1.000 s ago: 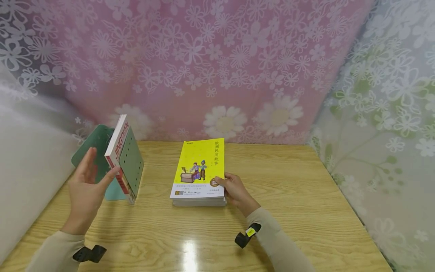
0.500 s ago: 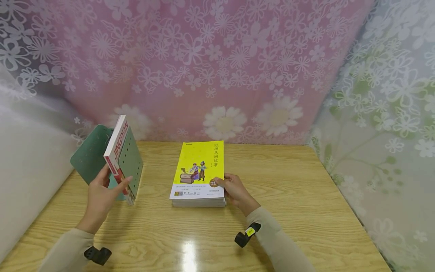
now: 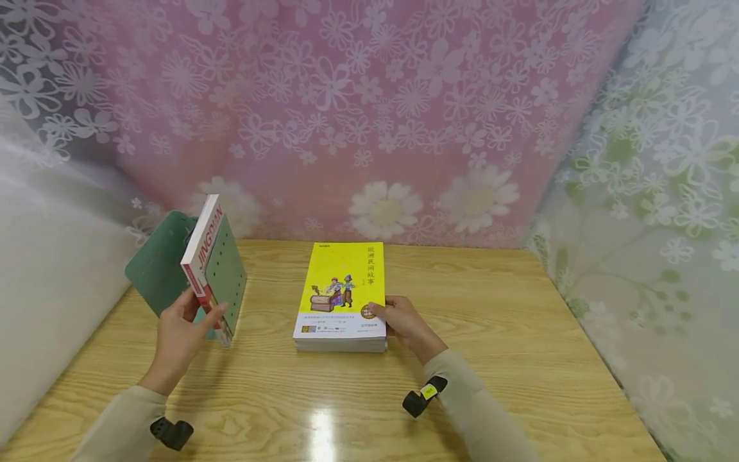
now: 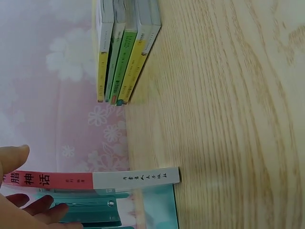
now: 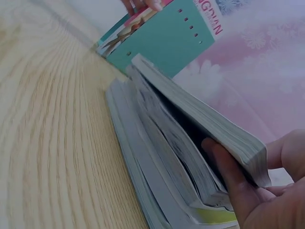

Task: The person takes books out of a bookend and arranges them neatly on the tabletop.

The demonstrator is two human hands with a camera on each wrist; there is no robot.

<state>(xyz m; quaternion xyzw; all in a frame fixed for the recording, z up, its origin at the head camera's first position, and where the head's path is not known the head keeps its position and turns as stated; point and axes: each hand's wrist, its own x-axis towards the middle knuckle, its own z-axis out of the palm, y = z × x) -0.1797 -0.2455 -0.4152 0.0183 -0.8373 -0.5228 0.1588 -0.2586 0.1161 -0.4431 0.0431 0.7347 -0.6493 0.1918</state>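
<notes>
My left hand (image 3: 179, 337) grips the lower near edge of an upright white and red book (image 3: 199, 247), thumb on its right side and fingers on its left. The book stands between the two panels of a teal bookend (image 3: 156, 256); its red and white spine (image 4: 62, 179) shows in the left wrist view. My right hand (image 3: 411, 326) holds the right edge of a yellow-covered book (image 3: 340, 269) on top of a stack. In the right wrist view its thumb is over the cover, with a finger (image 5: 226, 164) in the gap below, and the top book is tilted up slightly.
Several books with yellow and green spines (image 4: 125, 67) make up the stack below the yellow one. The wooden table (image 3: 462, 289) ends at a pink flowered curtain (image 3: 346, 128) behind and a pale flowered one (image 3: 664, 256) at right. A white wall (image 3: 52, 256) borders the left.
My left hand has moved right and down from beside the upright book onto its near edge. My right hand stays at the yellow book, whose far end has dipped a little.
</notes>
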